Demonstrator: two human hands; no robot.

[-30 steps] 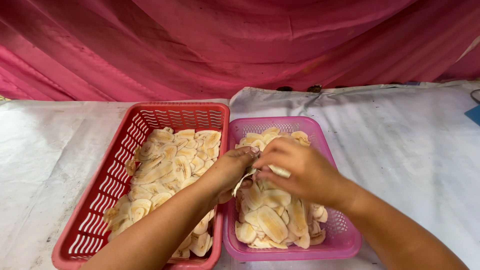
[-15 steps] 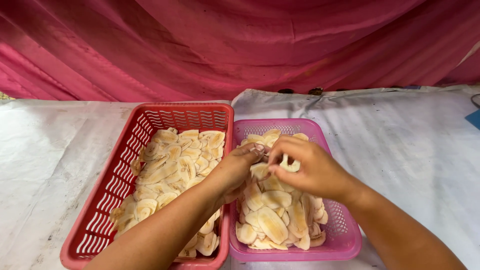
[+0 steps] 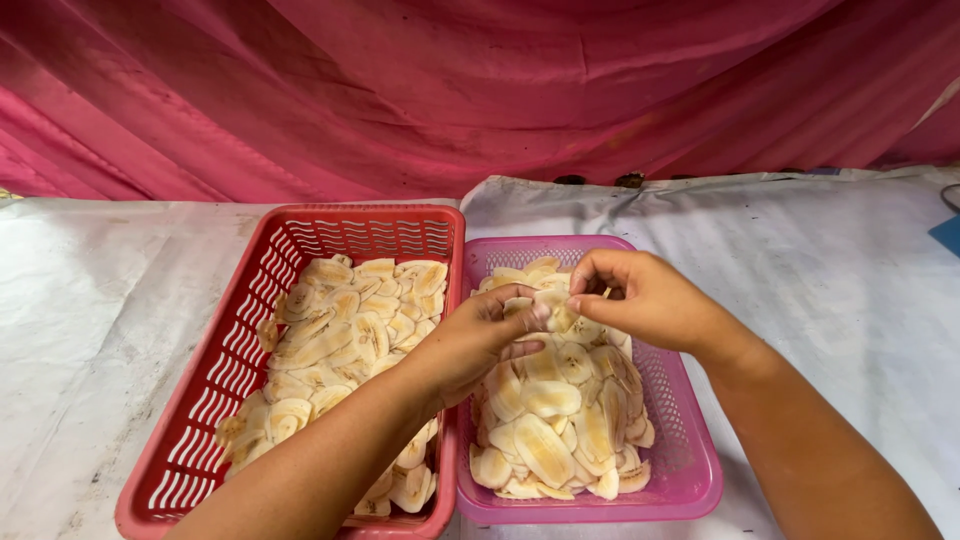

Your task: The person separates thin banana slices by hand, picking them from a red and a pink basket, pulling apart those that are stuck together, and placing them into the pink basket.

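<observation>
Pinching one pale slice [image 3: 553, 305] between the fingertips of our left hand [image 3: 478, 340] and right hand [image 3: 640, 298], we hold it above the pink basket [image 3: 690, 470], right of the red basket [image 3: 215, 400].

No package, label, sign or screen shows anywhere in your view. The nearest things to packaging are two open plastic baskets before you, both plain slotted plastic: the red basket [image 3: 190, 400] at 7 o'clock and the pink basket [image 3: 690, 470] at 5 o'clock, set side by side with their rims touching.
</observation>
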